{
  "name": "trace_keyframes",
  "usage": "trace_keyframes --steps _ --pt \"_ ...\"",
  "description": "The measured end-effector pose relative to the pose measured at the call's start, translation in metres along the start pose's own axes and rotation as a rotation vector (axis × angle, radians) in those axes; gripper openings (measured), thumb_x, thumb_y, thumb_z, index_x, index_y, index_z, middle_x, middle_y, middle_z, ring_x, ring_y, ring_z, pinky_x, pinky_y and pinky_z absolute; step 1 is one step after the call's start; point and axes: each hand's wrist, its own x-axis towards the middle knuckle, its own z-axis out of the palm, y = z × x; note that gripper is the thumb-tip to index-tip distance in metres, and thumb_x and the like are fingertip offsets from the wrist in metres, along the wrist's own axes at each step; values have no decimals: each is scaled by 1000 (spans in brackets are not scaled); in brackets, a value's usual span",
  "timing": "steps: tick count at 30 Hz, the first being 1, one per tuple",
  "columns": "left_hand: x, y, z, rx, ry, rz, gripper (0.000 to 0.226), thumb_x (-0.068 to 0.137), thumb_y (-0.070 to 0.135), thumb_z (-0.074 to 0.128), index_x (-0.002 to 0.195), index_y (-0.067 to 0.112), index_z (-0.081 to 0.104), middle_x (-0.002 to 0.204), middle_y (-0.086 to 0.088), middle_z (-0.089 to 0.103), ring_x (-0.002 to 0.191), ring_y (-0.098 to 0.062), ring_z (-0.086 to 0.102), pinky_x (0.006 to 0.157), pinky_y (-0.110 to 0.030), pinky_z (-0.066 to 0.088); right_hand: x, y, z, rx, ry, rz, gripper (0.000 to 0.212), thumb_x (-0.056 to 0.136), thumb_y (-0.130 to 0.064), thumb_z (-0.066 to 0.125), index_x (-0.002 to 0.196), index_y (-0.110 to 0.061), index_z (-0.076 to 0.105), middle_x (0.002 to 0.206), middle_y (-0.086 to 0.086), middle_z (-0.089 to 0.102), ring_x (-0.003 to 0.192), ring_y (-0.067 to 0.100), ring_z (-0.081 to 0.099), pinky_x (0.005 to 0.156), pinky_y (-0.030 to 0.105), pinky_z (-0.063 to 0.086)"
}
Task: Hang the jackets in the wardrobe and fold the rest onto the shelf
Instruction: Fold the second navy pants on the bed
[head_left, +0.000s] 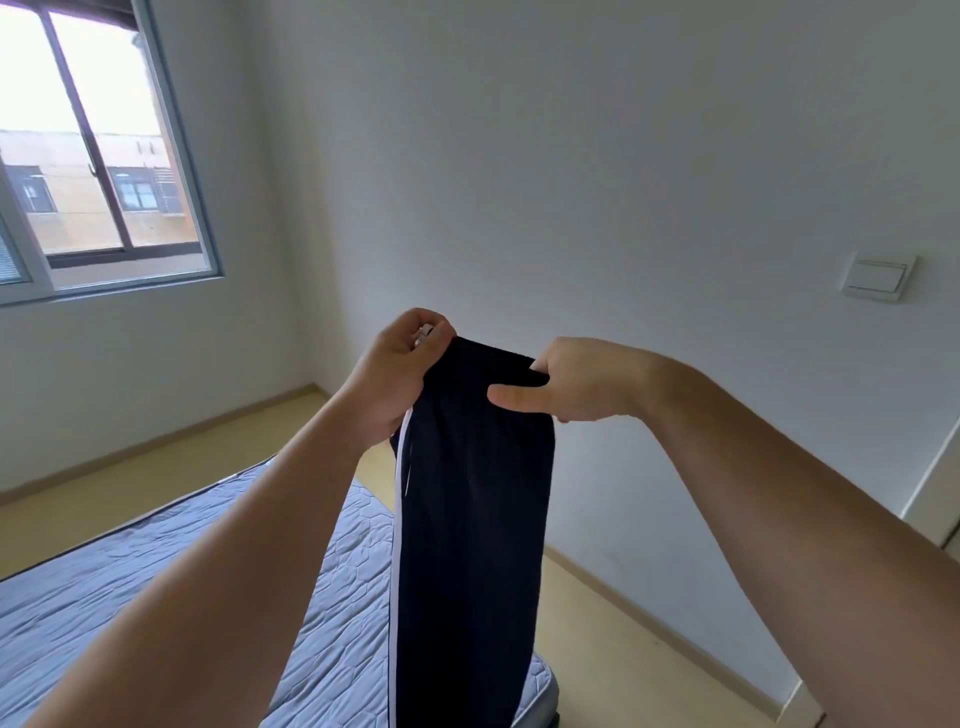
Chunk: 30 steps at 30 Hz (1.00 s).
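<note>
A pair of dark navy track trousers (472, 519) with a white side stripe hangs straight down in front of me, held up at chest height. My left hand (400, 374) grips the top left corner, at the stripe side. My right hand (571, 382) pinches the top right corner, thumb across the front of the fabric. The lower end of the trousers drops out of the frame at the bottom. No wardrobe, shelf or jacket is in view.
A bed with a blue-grey quilted mattress (171, 587) lies below and to the left. A window (98, 156) is at the far left, a wall switch (878, 275) at the right. Pale floor (623, 623) runs between the bed and the white wall.
</note>
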Motion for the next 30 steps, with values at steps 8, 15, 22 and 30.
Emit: trace_keyframes --steps 8,15,22,30 --pt "-8 -13 -39 171 -144 -47 34 79 28 80 112 29 73 99 -4 74 88 -20 69 85 -34 59 24 -10 7 -225 106 31 75 62 -96 50 65 -21 61 61 -7 59 59 15 60 54 29 40" --pt "-3 -17 -74 295 -195 -179 45 62 50 83 94 19 75 91 -13 64 85 -26 54 81 -46 39 58 -9 10 248 -226 -119 37 79 -63 74 91 -29 81 91 -9 78 87 9 74 78 32 61" --pt "9 -25 -108 352 -194 -194 60 67 59 75 101 9 69 94 -24 66 86 -27 59 90 -53 51 108 -26 19 409 -305 -187 25 83 -45 79 89 -21 83 95 2 79 91 18 76 85 35 60" --pt "39 -46 -145 223 -200 -303 36 72 33 85 96 10 72 92 -11 65 87 -23 63 87 -42 48 168 -38 20 323 -444 -216 23 81 -47 80 86 -25 83 93 0 79 87 15 75 89 35 59"
